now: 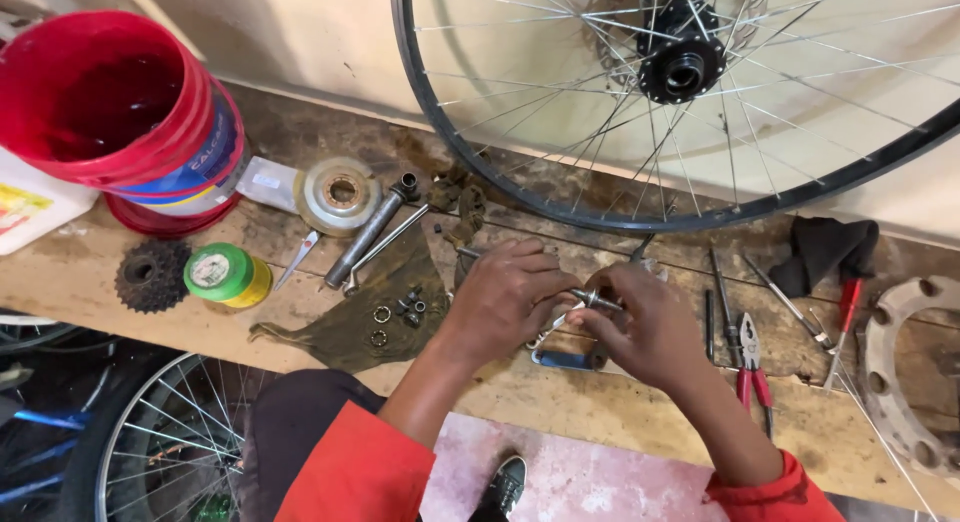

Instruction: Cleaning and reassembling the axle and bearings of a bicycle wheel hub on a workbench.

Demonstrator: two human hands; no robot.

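My left hand (pixel 503 300) and my right hand (pixel 648 327) meet above the wooden bench (pixel 620 402), both gripping a thin metal axle (pixel 592 300) with a small nut on it. A flat metal wrench (pixel 565 359) lies on the bench just under them. To the left, a dirty olive rag (pixel 365 317) carries a few small rings and nuts (pixel 398 315). A spoked bicycle wheel (pixel 560 197) with a black hub (pixel 682 62) leans against the wall behind my hands.
A red bucket (pixel 120 102), a sprocket cluster (pixel 151 275), a green tin (pixel 222 273), a round metal disc (pixel 340 192) and a socket tube (pixel 365 237) sit at left. Red-handled pliers (pixel 752 367), screwdrivers (pixel 840 317), a black cloth (pixel 825 247) and a pale ring part (pixel 890 372) lie at right.
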